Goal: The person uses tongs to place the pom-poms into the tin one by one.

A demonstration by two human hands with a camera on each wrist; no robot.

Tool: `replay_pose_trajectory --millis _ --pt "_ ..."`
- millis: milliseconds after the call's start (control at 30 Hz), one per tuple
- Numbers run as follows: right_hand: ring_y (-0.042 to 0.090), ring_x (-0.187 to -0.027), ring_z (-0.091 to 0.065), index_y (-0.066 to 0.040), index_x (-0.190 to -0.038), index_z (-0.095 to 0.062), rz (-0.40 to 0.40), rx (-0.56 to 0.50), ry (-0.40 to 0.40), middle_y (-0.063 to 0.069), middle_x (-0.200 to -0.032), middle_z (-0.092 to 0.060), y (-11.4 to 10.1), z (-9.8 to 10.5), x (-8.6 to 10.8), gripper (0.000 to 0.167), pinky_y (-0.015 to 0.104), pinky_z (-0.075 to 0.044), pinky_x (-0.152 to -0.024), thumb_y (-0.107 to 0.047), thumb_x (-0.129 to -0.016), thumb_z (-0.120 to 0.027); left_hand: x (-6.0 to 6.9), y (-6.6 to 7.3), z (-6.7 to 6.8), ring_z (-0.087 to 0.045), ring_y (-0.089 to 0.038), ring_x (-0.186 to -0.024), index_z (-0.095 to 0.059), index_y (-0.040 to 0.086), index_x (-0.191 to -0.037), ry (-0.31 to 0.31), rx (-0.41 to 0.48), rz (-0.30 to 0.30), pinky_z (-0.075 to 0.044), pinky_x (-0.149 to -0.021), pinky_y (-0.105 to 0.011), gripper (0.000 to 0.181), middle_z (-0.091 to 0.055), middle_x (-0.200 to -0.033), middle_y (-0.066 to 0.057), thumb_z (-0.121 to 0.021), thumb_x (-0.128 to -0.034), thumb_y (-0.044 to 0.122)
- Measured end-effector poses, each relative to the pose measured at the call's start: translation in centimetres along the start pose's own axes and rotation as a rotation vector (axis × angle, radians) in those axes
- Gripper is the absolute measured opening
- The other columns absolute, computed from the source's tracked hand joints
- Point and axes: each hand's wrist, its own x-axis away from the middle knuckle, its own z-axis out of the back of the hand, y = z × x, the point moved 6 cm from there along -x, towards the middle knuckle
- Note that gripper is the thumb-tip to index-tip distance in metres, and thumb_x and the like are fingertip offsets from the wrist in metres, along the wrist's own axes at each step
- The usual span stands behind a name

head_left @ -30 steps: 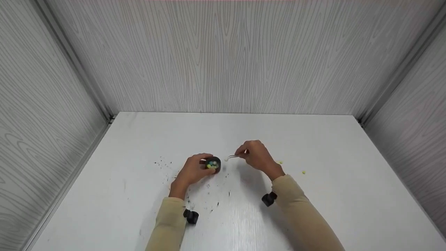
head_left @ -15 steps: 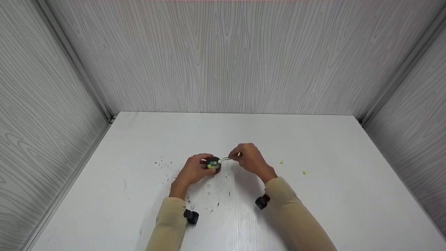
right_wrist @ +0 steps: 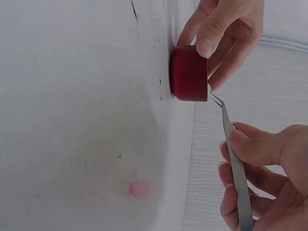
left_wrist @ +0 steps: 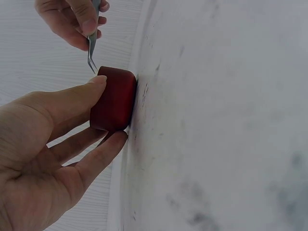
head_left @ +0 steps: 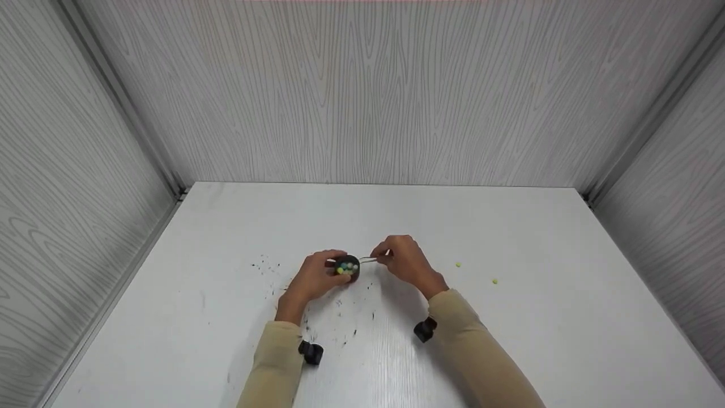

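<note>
Cup (right_wrist: 189,74): red in the wrist views, dark in the head view; on the worktop (head_left: 238,226), mouth up, between the two hands.
Left hand (head_left: 314,276): at the left of the cup; fingers grip its side, thumb near the rim.
Right hand (head_left: 406,260): at the right of the cup; fingers pinch the tweezers (right_wrist: 237,163).
Tweezer tips: just beside the cup's rim, near a pale bead (right_wrist: 209,88); contact cannot be told.
Beads in cup (head_left: 340,270): several, including yellow and blue; exact count too small to tell.
Yellow beads: one (head_left: 458,264) right of the cup, beyond the right hand; another (head_left: 495,281) farther right.
Dark marks (head_left: 355,332): on the worktop, on the near side of the cup.
Technique (judgement): brace the cup against the worktop; bring the tips over the rim without scraping it; apply light pressure, since round beads may spring away; release low inside the cup and withdraw straight, leaving neighbouring beads undisturbed.
Markings: no brand, label or writing is legible on the cup or tweezers.
</note>
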Motion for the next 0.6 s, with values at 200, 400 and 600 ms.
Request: replay_pose_trajectory --millis 200,400,600 --pt "0.019 -0.082 -0.066 -0.007 -0.096 -0.084 -0.007 0.013 0.003 0.009 -0.092 -0.077 0.1 0.5 0.2 0.019 0.035 -0.056 -0.073 0.006 -0.091 -0.072 0.0 0.0 -0.2 -0.064 -0.039 -0.128 -0.062 0.005 -0.14 -0.004 0.003 -0.021 -0.052 -0.108 -0.052 0.05 -0.062 -0.141 -0.019 -0.077 -0.0921 0.008" --pt "0.024 -0.086 -0.07 -0.006 -0.098 -0.083 0.043 0.014 0.028 0.011 -0.094 -0.078 0.1 1.7 0.9 0.018 0.04 -0.058 -0.077 0.006 -0.09 -0.073 0.1 0.0 -0.2 -0.063 -0.039 -0.128 -0.061 0.006 -0.141 -0.009 -0.009 -0.01 -0.052 -0.109 -0.052 0.051 -0.062 -0.142 -0.019 -0.077 -0.0921 0.009" --pt "0.025 -0.087 -0.07 -0.006 -0.099 -0.083 0.061 0.013 0.051 0.012 -0.095 -0.078 0.6 3.4 1.6 0.017 0.041 -0.058 -0.077 0.005 -0.09 -0.073 0.0 -0.1 -0.1 -0.063 -0.04 -0.128 -0.061 0.005 -0.141 -0.012 -0.003 -0.011 -0.052 -0.108 -0.053 0.051 -0.061 -0.142 -0.02 -0.077 -0.0923 0.008"
